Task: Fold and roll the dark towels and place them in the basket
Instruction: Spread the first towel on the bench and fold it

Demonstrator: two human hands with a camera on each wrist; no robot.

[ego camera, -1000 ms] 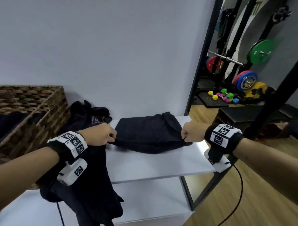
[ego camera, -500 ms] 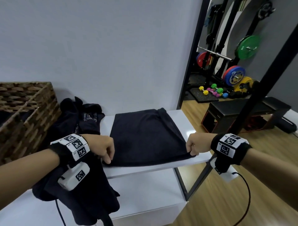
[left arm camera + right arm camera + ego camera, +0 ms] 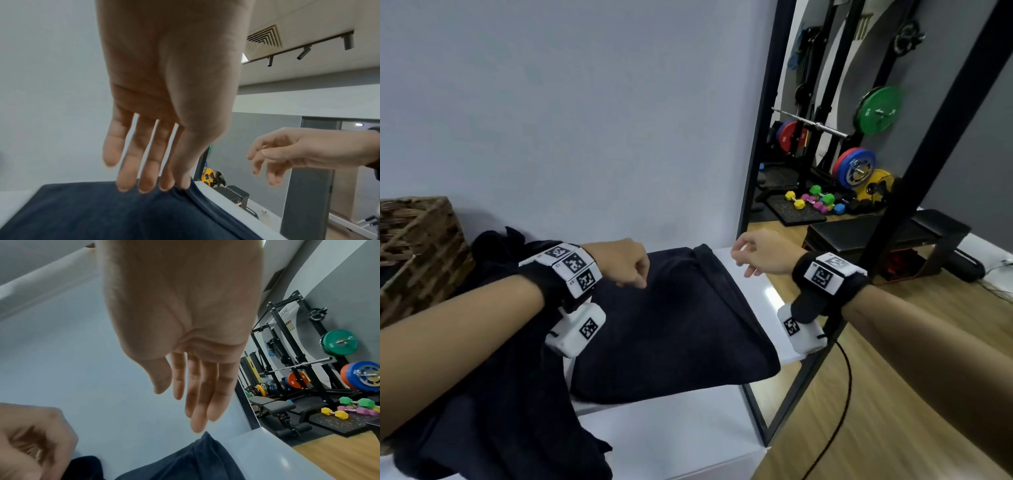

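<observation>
A dark towel (image 3: 671, 325) lies spread flat on the white table (image 3: 765, 298), its near edge hanging over the front. My left hand (image 3: 633, 279) hovers over the towel's far left part. In the left wrist view its fingers (image 3: 144, 178) hang straight, with the tips at the towel's (image 3: 123, 211) far edge. My right hand (image 3: 743, 260) floats just above the far right corner, fingers relaxed and holding nothing. From the right wrist, the fingers (image 3: 197, 410) point down at the towel's corner (image 3: 195, 457). The wicker basket (image 3: 421, 246) stands at the far left.
A heap of other dark towels (image 3: 493, 359) lies under my left forearm and drapes over the table's front. A black frame post (image 3: 763, 137) stands at the table's right end. Beyond it are a bench (image 3: 876, 233), dumbbells and weight plates on a wooden floor.
Both hands were pinching the towel's near corners and drew it flat toward the front edge. They have let go and moved to its far edge.
</observation>
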